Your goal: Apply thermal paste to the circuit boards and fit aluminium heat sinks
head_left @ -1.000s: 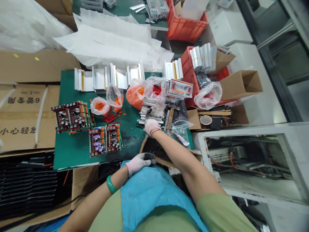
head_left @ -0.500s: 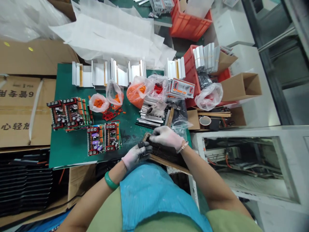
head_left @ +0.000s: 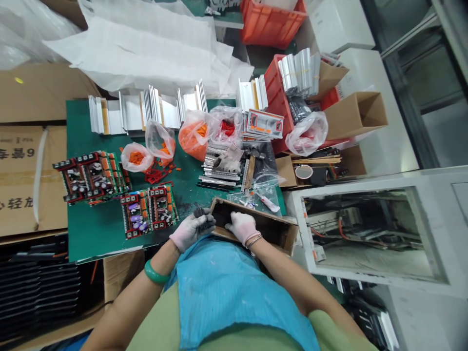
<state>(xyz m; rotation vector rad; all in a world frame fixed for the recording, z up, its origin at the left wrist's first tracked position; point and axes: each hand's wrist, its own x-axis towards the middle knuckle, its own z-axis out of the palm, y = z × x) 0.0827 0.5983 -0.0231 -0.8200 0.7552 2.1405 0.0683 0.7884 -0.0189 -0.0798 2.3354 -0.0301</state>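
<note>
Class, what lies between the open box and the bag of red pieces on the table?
The head view shows silvery strips there, a crumpled pale thing on top, and dark strips nearest the open box.

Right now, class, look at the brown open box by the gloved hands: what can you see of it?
The box is long, open-topped and brown, with low, worn-looking walls, perhaps wood or cardboard. It lies slantwise at the near edge of the green table, close to the blue apron. Its inside is dark, so its contents are unclear. The right hand is inside its left part; whether the fingers touch it is hidden.
</note>
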